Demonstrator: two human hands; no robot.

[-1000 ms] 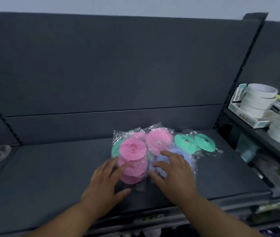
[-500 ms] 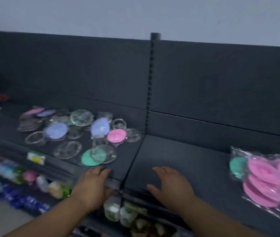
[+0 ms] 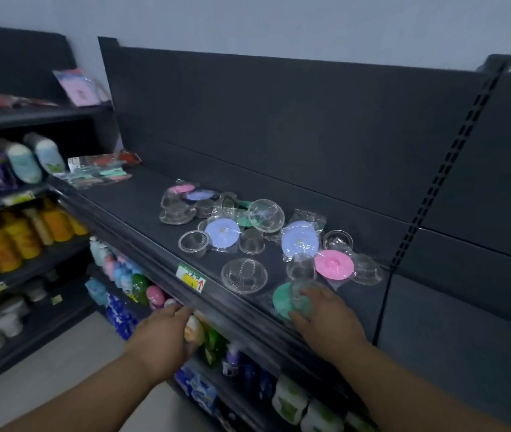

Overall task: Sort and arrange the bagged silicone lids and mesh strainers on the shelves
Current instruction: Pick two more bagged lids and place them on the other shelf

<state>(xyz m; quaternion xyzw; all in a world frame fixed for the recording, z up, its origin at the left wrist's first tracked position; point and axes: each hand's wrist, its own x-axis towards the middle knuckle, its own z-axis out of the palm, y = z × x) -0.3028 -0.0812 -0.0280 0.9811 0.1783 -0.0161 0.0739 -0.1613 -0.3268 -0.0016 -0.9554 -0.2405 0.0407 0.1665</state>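
A scatter of bagged silicone lids lies on the dark shelf [image 3: 129, 201]: a pink lid [image 3: 333, 264], two lilac lids [image 3: 222, 233] [image 3: 299, 242], several clear ones such as the domed clear lid [image 3: 244, 275], and a green lid [image 3: 285, 299] at the front edge. My right hand [image 3: 325, 319] reaches onto the shelf, its fingertips touching the green lid and the clear lid lying on it. My left hand [image 3: 162, 335] hovers below the shelf's front rail, fingers relaxed, holding nothing.
A price label [image 3: 191, 277] sits on the shelf's front rail. Flat packets [image 3: 101, 173] lie at the shelf's left end. Bottles and packs fill the lower shelves and the unit to the left. A slotted upright [image 3: 447, 160] divides the bay from the one to the right.
The view has swung left from the pile of pink and green lids to the scattered lids. My right hand moved from the bare shelf onto the green lid; my left hand dropped below the rail.
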